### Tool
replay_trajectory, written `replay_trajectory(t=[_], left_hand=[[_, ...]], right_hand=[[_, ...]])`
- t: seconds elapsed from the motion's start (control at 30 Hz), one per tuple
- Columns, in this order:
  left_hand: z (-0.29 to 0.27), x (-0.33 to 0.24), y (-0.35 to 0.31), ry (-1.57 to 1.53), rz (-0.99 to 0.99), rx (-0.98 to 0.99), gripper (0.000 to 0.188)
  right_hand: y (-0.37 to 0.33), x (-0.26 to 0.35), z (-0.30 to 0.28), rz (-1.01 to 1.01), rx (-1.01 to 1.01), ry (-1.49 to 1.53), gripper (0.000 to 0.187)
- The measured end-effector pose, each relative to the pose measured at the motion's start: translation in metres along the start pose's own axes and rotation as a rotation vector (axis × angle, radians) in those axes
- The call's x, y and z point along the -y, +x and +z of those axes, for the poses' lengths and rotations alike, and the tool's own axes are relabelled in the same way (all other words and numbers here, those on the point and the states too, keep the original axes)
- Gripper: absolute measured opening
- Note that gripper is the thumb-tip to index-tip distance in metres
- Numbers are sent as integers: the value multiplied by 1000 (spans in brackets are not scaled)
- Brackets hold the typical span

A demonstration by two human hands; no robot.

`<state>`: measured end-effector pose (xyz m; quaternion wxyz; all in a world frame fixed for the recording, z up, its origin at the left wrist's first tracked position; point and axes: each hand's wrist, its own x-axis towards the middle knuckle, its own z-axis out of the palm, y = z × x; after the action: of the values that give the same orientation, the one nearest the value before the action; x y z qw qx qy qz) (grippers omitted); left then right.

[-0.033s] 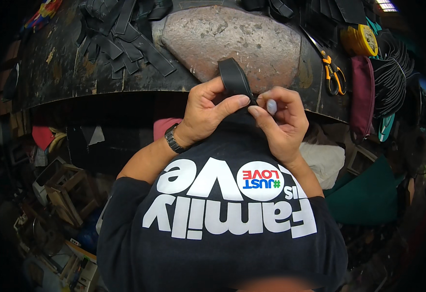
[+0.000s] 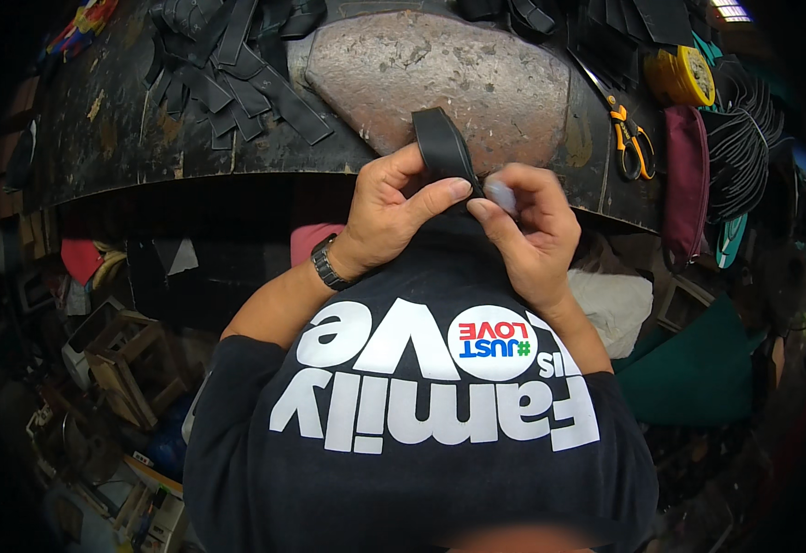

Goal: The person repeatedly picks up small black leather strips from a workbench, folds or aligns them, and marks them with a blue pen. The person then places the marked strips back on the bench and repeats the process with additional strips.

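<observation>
My left hand [image 2: 381, 207], with a watch at its wrist, pinches a black strap [image 2: 442, 149] that is bent over into a loop. The thumb presses near the strap's lower end, and fingers reach inside the bend. At that same end is my right hand [image 2: 536, 226], its thumb and fingers closed round a small pale, rounded thing [image 2: 500, 195]. The tip of this thing is hidden by the fingers, so its kind does not show. Both hands meet just in front of the bench edge, above my dark shirt.
Behind the hands lies a large worn metal slab [image 2: 440, 78] on the dark bench [image 2: 99, 138]. Black strips [image 2: 237, 92] are heaped to its left. On the right are orange-handled scissors [image 2: 631, 138], a yellow tub [image 2: 679, 76], a maroon pouch [image 2: 686, 184] and a black cord bundle [image 2: 744, 138].
The fingers of my right hand have shifted slightly left toward the strap, with the pale thing tilting along. My left hand and the strap stay almost where they were.
</observation>
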<state>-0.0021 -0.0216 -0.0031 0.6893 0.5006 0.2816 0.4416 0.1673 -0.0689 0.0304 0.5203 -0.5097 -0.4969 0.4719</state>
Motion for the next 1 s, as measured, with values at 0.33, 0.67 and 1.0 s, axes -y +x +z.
replay_trajectory(t=[0.33,0.67,1.0], left_hand=[[2,4,5,123,47,-22,23],[0,-5,7,-106,-62,-61,16],[-2,-6,7,0,-105,5,18]], right_hand=[[24,-2,-13,-234,192,-329,7],[35,1,-22,42,-24,528,36],[38,-6,-9,63,-43,500,27]])
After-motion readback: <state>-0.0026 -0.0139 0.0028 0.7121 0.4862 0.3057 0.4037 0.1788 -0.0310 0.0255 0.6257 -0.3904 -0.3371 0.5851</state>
